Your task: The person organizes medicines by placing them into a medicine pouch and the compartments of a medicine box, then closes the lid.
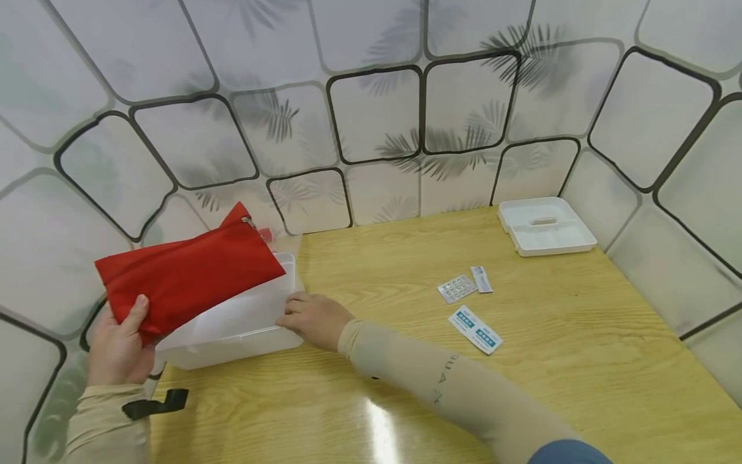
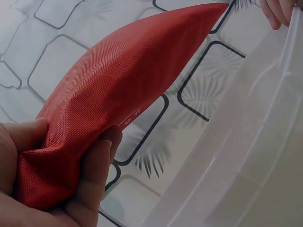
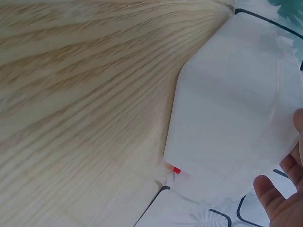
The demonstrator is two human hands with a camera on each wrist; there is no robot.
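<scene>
Patterned wall panels with black outlines and leaf shadows wrap the back and sides of a wooden surface (image 1: 406,361). Translucent plastic box (image 1: 243,328) sits at the left edge, near the back-left corner; white lid (image 1: 545,225) lies well apart at the back-right corner. Red fabric pouch (image 1: 185,274) hangs over the box opening, tilted, zipper end up toward the wall. Left hand (image 1: 118,351) pinches the pouch's lower corner, thumb on top and fingers (image 2: 90,184) curled under the cloth. Right hand (image 1: 313,317) rests against the box's right wall, fingers relaxed, steadying it. Pouch looks soft, light, woven and not slippery; it sags, so a corner or edge pinch works, though contents could shift. Box looks thin and light and would likely slide if unbraced. Mid-surface: two blue-white sachets (image 1: 475,328), blister pack (image 1: 456,288), small foil packet (image 1: 481,279).
</scene>
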